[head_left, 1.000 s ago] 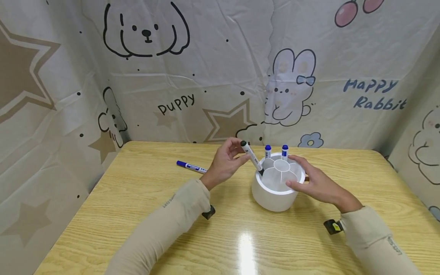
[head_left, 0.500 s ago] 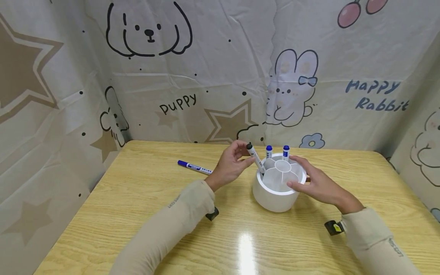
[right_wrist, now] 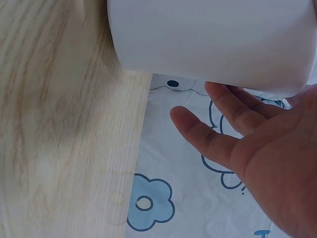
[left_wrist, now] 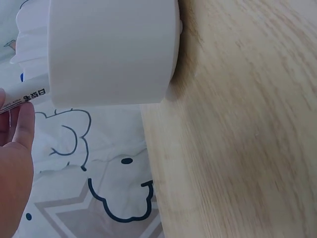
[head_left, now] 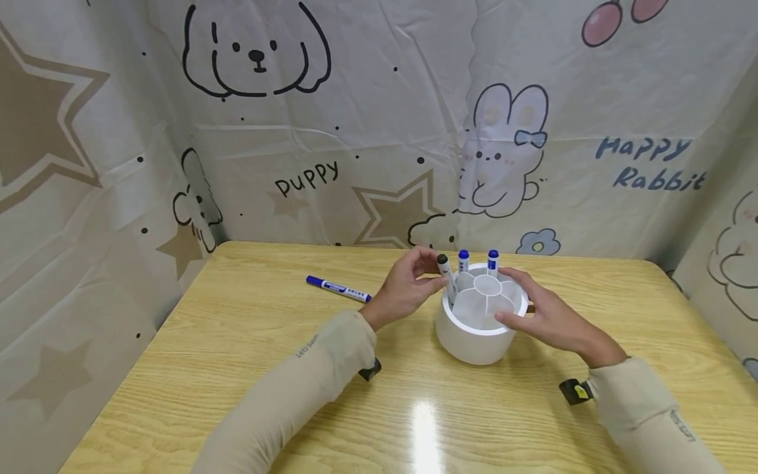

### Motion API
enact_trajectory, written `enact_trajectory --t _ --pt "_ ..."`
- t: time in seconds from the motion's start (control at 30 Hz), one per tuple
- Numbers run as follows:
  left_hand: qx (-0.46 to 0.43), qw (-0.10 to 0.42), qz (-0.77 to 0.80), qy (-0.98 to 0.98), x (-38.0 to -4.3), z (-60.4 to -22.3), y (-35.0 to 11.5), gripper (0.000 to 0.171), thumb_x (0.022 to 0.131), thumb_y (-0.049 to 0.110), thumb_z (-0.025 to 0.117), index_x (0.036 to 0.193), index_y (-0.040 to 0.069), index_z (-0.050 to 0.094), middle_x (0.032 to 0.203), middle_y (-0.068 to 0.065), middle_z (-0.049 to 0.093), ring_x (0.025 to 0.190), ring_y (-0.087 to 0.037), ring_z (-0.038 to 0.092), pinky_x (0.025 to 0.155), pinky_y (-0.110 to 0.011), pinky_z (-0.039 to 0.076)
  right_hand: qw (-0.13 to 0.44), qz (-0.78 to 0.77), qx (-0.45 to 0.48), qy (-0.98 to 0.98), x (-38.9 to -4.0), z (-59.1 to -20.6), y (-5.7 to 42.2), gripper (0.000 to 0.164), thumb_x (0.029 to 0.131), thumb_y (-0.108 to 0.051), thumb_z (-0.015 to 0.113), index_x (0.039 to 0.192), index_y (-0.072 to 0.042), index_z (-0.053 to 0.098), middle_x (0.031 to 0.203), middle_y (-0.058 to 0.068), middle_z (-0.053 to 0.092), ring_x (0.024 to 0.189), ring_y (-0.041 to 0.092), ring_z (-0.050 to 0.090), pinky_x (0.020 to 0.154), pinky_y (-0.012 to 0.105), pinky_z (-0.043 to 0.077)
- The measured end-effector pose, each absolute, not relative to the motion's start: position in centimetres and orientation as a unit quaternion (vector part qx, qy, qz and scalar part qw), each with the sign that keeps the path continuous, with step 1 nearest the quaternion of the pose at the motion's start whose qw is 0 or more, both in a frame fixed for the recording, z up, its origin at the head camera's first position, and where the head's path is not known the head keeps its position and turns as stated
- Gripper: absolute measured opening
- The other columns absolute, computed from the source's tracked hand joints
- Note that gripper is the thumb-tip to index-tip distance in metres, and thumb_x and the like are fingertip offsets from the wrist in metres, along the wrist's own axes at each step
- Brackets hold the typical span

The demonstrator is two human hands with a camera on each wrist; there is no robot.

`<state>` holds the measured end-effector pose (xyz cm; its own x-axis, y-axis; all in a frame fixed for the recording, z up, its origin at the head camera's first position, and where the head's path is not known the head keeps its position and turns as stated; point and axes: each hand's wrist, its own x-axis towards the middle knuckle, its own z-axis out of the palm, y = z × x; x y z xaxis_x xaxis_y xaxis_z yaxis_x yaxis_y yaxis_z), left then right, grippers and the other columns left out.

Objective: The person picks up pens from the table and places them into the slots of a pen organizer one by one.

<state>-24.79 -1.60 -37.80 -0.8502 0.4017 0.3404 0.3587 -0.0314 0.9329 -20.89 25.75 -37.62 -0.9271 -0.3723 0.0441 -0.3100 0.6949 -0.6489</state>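
Observation:
A white round pen holder (head_left: 474, 345) with petal-shaped compartments stands on the table. My left hand (head_left: 405, 289) pinches a black-capped whiteboard marker (head_left: 447, 276) between thumb and fingers. The marker leans slightly, its lower end inside a left compartment. In the left wrist view the marker (left_wrist: 27, 94) enters past the holder's rim. My right hand (head_left: 551, 316) grips the holder's right side, thumb over the rim and fingers behind. The right wrist view shows some fingers of that hand (right_wrist: 267, 148) against the holder's wall (right_wrist: 208, 39). Two blue-capped markers (head_left: 464, 261) stand in the back compartments.
Another blue-capped marker (head_left: 337, 288) lies on the wooden table (head_left: 284, 388), left of the holder and partly behind my left wrist. A printed cloth (head_left: 296, 131) hangs behind the table and along both sides.
My left hand has moved right and slightly down, and the black-capped marker now stands steeper and deeper in the compartment. The right hand and the pen holder have stayed in place.

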Motion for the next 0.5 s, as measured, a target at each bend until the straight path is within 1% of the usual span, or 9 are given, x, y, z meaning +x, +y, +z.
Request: enact_trajectory --t 0.13,0.3,0.5 --pt "0.270 0.023 0.653 0.707 -24.68 -38.01 -1.26 0.032 0.092 -0.011 0.065 0.119 -0.006 0.050 0.120 -0.021 0.059 0.112 -0.031 0.061 0.094 -0.028 0.055 0.046 -0.348 -0.185 0.918 -20.90 -37.74 25.82 0.083 0.095 -0.039 0.067 0.157 -0.008 0.021 0.149 0.030 0.038 0.123 0.050 0.051 0.094 0.063 0.050" --pt "0.271 0.025 0.630 0.727 -24.71 -38.36 -1.00 0.034 0.091 -0.010 0.066 0.121 -0.003 0.051 0.119 -0.018 0.061 0.111 -0.028 0.062 0.093 -0.026 0.055 0.048 -0.350 -0.185 0.917 -20.81 -37.69 25.82 0.083 0.095 -0.038 0.067 0.157 -0.008 0.021 0.148 0.030 0.039 0.123 0.050 0.052 0.093 0.062 0.051" --pt "0.263 0.041 0.617 0.740 -24.71 -38.42 -0.67 0.034 0.091 -0.009 0.067 0.120 -0.001 0.052 0.119 -0.016 0.061 0.113 -0.027 0.063 0.093 -0.025 0.054 0.045 -0.352 -0.193 0.915 -20.66 -37.48 25.86 0.083 0.095 -0.036 0.068 0.157 -0.007 0.022 0.148 0.030 0.039 0.122 0.049 0.053 0.091 0.061 0.052"
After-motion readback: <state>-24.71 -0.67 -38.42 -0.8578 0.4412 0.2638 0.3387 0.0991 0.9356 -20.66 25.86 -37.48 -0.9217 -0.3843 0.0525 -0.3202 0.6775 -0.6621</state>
